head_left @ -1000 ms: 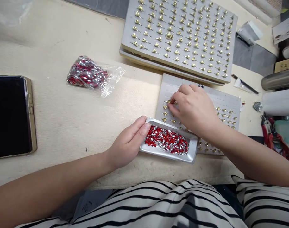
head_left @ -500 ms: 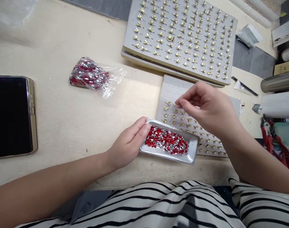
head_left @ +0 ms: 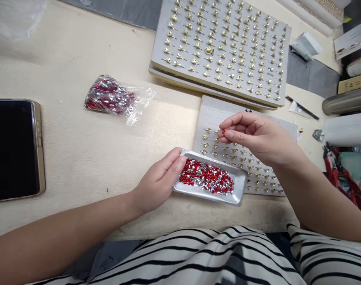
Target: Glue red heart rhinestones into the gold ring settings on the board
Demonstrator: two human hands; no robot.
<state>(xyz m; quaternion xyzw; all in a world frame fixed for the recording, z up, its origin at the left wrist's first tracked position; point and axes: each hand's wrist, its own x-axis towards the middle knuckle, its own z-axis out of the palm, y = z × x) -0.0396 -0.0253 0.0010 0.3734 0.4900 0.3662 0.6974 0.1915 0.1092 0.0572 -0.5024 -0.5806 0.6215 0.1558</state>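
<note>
My left hand (head_left: 161, 180) grips the left end of a small metal tray (head_left: 239, 194), thumb over its rim. Red and silver rhinestones (head_left: 208, 177) lie loose inside it. Over a grey foam board (head_left: 217, 103) my right hand (head_left: 251, 132) is closed, with one red rhinestone (head_left: 223, 131) showing between thumb and fingers. Rows of gold-coloured rings (head_left: 215, 153) stand in the slots of that board, just below my fingertips. The tray overlaps the board's lower left part, and my right hand and wrist hide some of the rings.
Behind stands a stack of larger foam boards (head_left: 180, 69) full of gold rings. A clear bag of red and silver stones (head_left: 109, 95) lies to the left, with a phone (head_left: 14, 150) at the far left. Red-handled pliers (head_left: 331, 174) and rolls (head_left: 346, 128) sit along the right.
My right thumb and fingers have turned and parted a little, so a red rhinestone now shows between them. The left hand and tray stay almost in place; the whole view has shifted slightly.
</note>
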